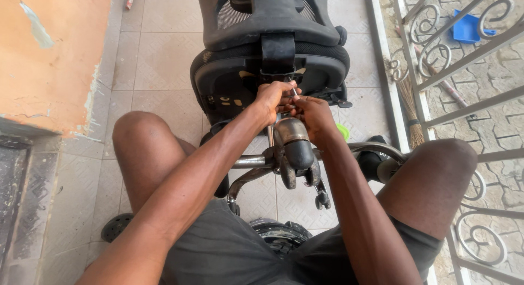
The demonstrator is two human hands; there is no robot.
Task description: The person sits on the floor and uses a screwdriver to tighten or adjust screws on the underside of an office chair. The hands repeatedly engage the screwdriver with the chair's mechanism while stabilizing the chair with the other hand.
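Note:
A black office chair [273,56] lies tipped over on the tiled floor between my knees, its underside toward me. My left hand [273,97] is closed around a thin metal tool [295,91] at the underside of the seat. My right hand [312,113] sits right beside it, fingers pinched on the same tool or a small part there; which one is hidden. Just below my hands are the chair's metal column [292,140] and chrome star base [256,161] with castor wheels [322,199].
An orange wall [49,50] and a dark step [16,192] lie on the left. A curled metal railing [464,105] runs along the right, with a broom [406,94] against it and a blue dustpan [466,27] beyond. A loose black wheel [116,226] lies by my left thigh.

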